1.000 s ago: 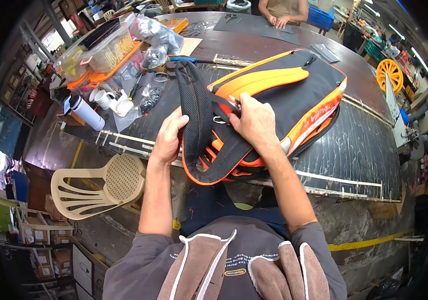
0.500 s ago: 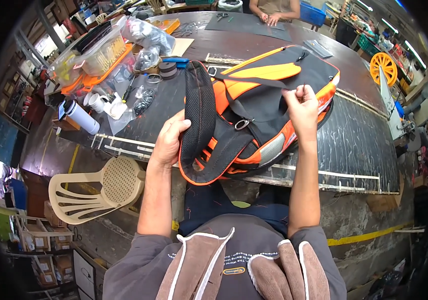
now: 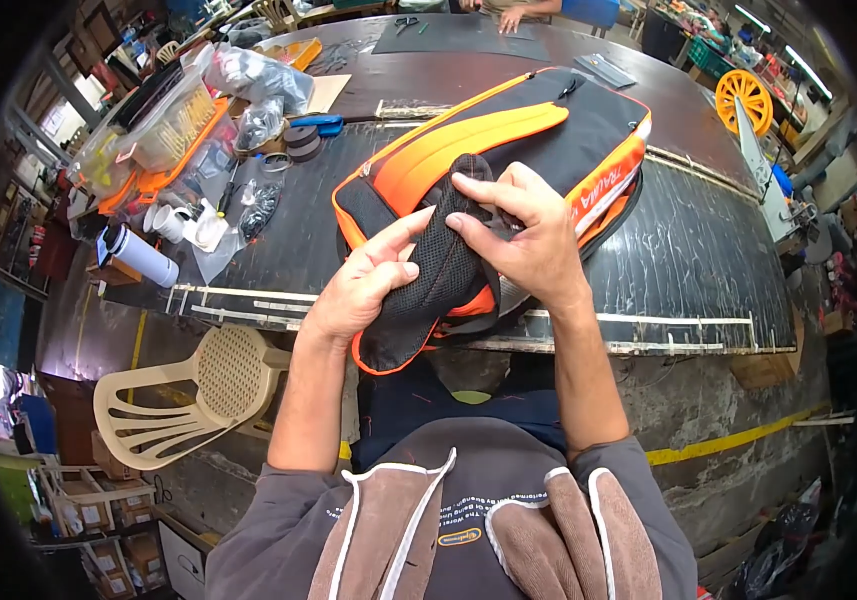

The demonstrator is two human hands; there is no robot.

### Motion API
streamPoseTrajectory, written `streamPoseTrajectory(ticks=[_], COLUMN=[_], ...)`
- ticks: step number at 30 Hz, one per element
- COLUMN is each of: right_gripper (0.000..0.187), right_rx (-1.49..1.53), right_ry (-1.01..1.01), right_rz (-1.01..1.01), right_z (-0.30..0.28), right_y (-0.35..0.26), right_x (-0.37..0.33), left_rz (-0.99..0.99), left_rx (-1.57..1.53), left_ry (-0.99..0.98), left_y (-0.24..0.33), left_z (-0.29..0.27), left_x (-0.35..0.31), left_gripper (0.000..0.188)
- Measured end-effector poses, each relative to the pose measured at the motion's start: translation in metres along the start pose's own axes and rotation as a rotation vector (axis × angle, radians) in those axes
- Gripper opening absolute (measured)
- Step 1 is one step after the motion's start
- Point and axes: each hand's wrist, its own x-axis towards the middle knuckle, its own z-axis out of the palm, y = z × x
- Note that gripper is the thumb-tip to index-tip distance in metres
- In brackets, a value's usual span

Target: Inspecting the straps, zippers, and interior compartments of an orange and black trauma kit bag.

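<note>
Worktop seen from above; I take the backpack (image 3: 508,135), orange and black, as landmark. It lies close to the near edge of the worktop (image 3: 688,285), its black mesh shoulder strap (image 3: 435,270) raised toward me, the strap's lower end reaching past that edge. My right hand (image 3: 460,200) is clamped on the strap's upper end by thumb and forefinger. My left hand (image 3: 416,242) touches the strap's left border, thumb and forefinger parted; I cannot tell whether its other fingers grip behind.

Crowding the side left of the backpack, I note black tape rolls (image 3: 302,142), a clear plastic bag (image 3: 260,80), a lidded clear bin (image 3: 176,120) with orange trim, a white mug (image 3: 169,223) and a pale vacuum flask (image 3: 142,255), the last nearest the left edge. Left of and nearer than the backpack, off the worktop, a beige plastic chair (image 3: 228,372) stands close to the left forearm.

Beyond the backpack lie scissors (image 3: 406,21) and a co-worker's hand (image 3: 514,17). Right of it extends the broadest open room, bounded by pale tape (image 3: 678,321) along the near edge and, farther off, a yellow spoked wheel (image 3: 744,102).
</note>
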Motion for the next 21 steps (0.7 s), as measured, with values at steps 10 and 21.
streamPoseTrajectory(ticks=[10,21], right_gripper=[0.014,0.019], right_rx=[0.639,0.786], right_ry=[0.041,0.006], right_rz=[0.433,0.543], right_z=[0.018,0.021], right_y=[0.012,0.005], right_x=[-0.017,-0.024], left_rz=[-0.049,0.407], left_rx=[-0.090,1.285], left_ry=[0.012,0.127], left_y=[0.000,0.050], left_z=[-0.009,0.036], left_x=[-0.001,0.003], left_gripper=[0.065,0.084])
